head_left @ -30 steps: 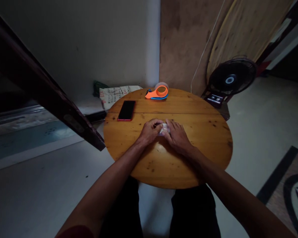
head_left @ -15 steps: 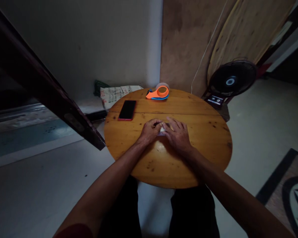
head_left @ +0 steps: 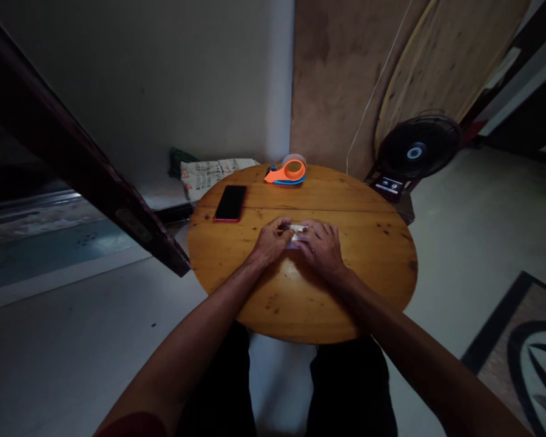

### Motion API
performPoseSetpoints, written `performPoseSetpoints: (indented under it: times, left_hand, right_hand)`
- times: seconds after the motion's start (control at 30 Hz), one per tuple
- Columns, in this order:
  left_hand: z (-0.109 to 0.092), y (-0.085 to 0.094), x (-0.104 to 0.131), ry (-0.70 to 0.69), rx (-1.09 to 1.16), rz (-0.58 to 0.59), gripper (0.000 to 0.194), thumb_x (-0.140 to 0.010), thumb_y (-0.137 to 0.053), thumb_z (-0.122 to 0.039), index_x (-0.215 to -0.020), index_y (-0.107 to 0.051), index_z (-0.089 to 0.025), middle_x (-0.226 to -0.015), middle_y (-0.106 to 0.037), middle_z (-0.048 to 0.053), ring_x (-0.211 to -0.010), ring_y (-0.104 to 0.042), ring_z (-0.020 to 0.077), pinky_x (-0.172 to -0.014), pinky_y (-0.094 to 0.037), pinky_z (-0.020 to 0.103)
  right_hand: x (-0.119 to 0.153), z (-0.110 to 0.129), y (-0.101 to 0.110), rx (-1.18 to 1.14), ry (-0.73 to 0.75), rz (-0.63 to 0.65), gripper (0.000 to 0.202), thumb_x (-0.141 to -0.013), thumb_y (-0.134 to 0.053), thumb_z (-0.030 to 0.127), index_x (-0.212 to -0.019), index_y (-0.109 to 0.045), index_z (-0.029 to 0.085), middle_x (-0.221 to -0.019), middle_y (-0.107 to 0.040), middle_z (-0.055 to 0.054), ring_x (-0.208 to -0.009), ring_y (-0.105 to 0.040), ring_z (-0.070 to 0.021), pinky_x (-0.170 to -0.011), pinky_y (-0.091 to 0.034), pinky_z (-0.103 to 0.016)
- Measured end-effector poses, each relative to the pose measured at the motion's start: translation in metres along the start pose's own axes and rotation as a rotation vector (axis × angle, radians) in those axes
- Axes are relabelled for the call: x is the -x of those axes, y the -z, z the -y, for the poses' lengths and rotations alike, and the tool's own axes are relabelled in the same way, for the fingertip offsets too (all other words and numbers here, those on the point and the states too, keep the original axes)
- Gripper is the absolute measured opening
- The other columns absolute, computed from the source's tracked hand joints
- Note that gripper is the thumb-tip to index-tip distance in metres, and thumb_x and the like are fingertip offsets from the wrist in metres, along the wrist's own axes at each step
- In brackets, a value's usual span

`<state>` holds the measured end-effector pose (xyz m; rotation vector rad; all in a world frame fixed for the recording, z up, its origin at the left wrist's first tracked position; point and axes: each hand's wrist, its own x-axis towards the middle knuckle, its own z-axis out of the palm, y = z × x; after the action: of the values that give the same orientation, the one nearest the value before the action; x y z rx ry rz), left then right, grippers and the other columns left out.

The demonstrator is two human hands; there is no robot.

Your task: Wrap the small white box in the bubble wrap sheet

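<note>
Between my hands, over the middle of the round wooden table (head_left: 291, 309), is a small whitish packet (head_left: 296, 233), mostly covered by fingers; its exact kind does not show. My left hand (head_left: 273, 240) is closed on its left side, thumb toward the middle. On the right side my right hand (head_left: 321, 244) grips it with bent fingers. Beyond them, close to the far edge, lies an orange and blue tape dispenser (head_left: 278, 176) with a roll of clear tape. A phone (head_left: 230, 203) with a red edge lies screen up at the far left.
A black fan (head_left: 416, 152) stands past the table's right side. Behind the left far edge lies a printed sack (head_left: 213, 173). A dark wooden post (head_left: 134, 221) slants close to the table's left edge. A patterned floor panel (head_left: 528, 352) lies at the right.
My right fingers have come down from raised and spread to bent around the packet, and more of its top shows. My left hand stays on it. The view has shifted slightly.
</note>
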<state>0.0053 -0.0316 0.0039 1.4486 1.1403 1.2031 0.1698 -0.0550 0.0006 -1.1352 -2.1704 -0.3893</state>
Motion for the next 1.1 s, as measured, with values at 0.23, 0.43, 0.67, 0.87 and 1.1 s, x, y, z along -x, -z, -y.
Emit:
performPoseSetpoints:
  times: [0.23,0.43,0.67,0.87,1.1]
  left_hand:
    - [0.006,0.0,-0.002,-0.008,0.03,0.01,0.032,-0.076,-0.062,-0.021,-0.107,-0.065,-0.013,-0.1,-0.068,0.006,-0.081,-0.063,0.0142,-0.075,-0.053,0.027]
    - [0.006,0.001,-0.002,-0.015,0.026,0.007,0.031,-0.076,-0.062,-0.02,-0.106,-0.066,-0.014,-0.101,-0.068,0.006,-0.086,-0.064,0.0155,-0.079,-0.053,0.028]
    - [0.008,0.001,-0.002,-0.023,0.034,0.006,0.033,-0.076,-0.062,-0.02,-0.108,-0.066,-0.014,-0.106,-0.069,0.008,-0.095,-0.064,0.019,-0.087,-0.053,0.033]
    - [0.012,0.005,-0.007,0.009,0.162,-0.105,0.046,-0.079,-0.064,-0.028,-0.124,-0.06,-0.018,-0.122,-0.065,0.011,-0.112,-0.061,0.0222,-0.099,-0.048,0.036]
    - [0.007,0.013,-0.012,0.131,0.241,-0.231,0.046,-0.076,-0.064,-0.025,-0.121,-0.058,-0.018,-0.11,-0.069,0.01,-0.101,-0.064,0.0187,-0.09,-0.05,0.033]
  right_hand:
    - [0.002,-0.004,-0.004,-0.145,-0.108,-0.04,0.042,-0.085,-0.061,0.046,-0.116,-0.056,0.018,-0.124,-0.061,-0.015,-0.114,-0.054,-0.0292,-0.094,-0.039,-0.043]
    - [0.002,-0.005,-0.003,-0.155,-0.118,-0.018,0.057,-0.083,-0.06,0.042,-0.132,-0.047,0.017,-0.134,-0.055,-0.017,-0.121,-0.051,-0.0313,-0.099,-0.037,-0.046]
    - [0.001,0.001,0.006,-0.203,-0.114,-0.019,0.036,-0.082,-0.061,0.039,-0.112,-0.059,0.02,-0.129,-0.058,-0.014,-0.118,-0.053,-0.0291,-0.099,-0.037,-0.045]
    - [0.0,-0.014,-0.002,-0.502,-0.428,-0.26,0.033,-0.092,-0.043,0.039,-0.117,-0.055,0.022,-0.122,-0.061,-0.011,-0.116,-0.054,-0.024,-0.1,-0.038,-0.044]
    - [-0.003,-0.04,-0.019,-0.81,-0.896,-0.354,0.037,-0.088,-0.042,0.051,-0.109,-0.054,0.022,-0.119,-0.06,-0.01,-0.107,-0.058,-0.021,-0.09,-0.046,-0.038]
